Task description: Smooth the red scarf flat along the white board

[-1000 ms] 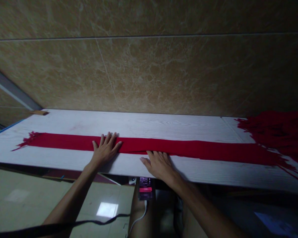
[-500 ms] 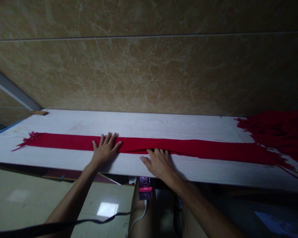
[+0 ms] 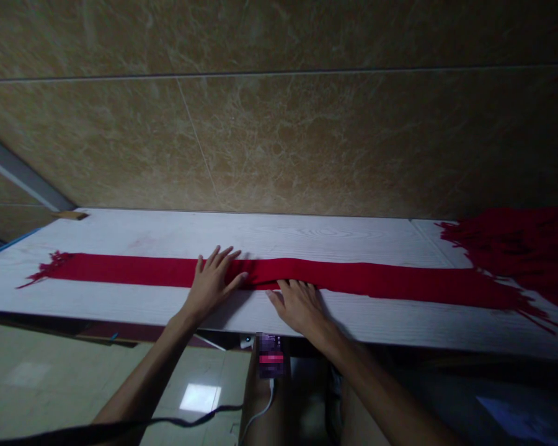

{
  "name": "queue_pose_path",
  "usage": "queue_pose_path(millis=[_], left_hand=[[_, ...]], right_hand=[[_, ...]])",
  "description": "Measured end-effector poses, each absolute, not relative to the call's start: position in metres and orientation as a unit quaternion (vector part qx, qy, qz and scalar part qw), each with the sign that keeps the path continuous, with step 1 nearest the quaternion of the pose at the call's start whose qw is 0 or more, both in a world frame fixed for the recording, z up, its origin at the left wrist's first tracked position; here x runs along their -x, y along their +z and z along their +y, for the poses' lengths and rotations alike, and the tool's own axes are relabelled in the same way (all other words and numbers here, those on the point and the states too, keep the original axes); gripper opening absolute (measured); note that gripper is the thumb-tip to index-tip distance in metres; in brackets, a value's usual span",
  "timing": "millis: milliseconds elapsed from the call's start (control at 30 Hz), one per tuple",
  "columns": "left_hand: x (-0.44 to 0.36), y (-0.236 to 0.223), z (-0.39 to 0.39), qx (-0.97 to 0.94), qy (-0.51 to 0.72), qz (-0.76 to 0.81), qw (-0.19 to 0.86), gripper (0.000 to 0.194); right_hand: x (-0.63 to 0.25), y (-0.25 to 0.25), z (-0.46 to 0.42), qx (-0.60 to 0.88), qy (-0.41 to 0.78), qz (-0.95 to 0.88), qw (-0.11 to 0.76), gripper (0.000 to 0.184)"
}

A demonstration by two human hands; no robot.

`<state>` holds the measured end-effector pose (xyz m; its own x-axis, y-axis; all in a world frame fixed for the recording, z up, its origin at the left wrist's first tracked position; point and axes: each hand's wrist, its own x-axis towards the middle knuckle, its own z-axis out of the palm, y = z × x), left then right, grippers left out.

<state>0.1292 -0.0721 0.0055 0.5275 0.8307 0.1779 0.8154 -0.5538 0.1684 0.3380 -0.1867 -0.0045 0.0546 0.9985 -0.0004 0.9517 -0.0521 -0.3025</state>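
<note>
A long red scarf (image 3: 409, 284) lies folded into a narrow strip along the white tabletop, with tasselled fringe at both ends. On its middle, my left hand (image 3: 212, 280) is open, fingers spread and reaching to the far edge. My right hand (image 3: 300, 306) rests at the near edge, where a small fold gapes. Its fingertips touch that edge and are partly hidden by the cloth; the thumb lies apart from the fingers.
More red fringed cloth (image 3: 530, 254) is heaped at the right end of the white table (image 3: 158, 230). A tiled wall (image 3: 279, 148) stands behind. Below the front edge, a lit phone (image 3: 270, 359) with a white cable lies on my leg. A small wooden block (image 3: 70, 215) sits at the back left.
My left hand has slid right along the scarf, closer to my right hand, and the cloth between them bulges slightly. My right hand has barely moved.
</note>
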Motion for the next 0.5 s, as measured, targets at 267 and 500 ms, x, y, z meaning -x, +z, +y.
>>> queue_pose_path(millis=[267,500], left_hand=[[-0.195,0.015,-0.092,-0.943,0.13,0.306,0.027,0.055],[-0.198,0.014,-0.086,-0.936,0.138,0.323,-0.021,0.037]], right_hand=[[-0.34,-0.004,-0.184,0.711,0.117,-0.686,0.096,0.033],[-0.34,-0.006,-0.184,0.701,0.127,-0.691,0.119,0.037]])
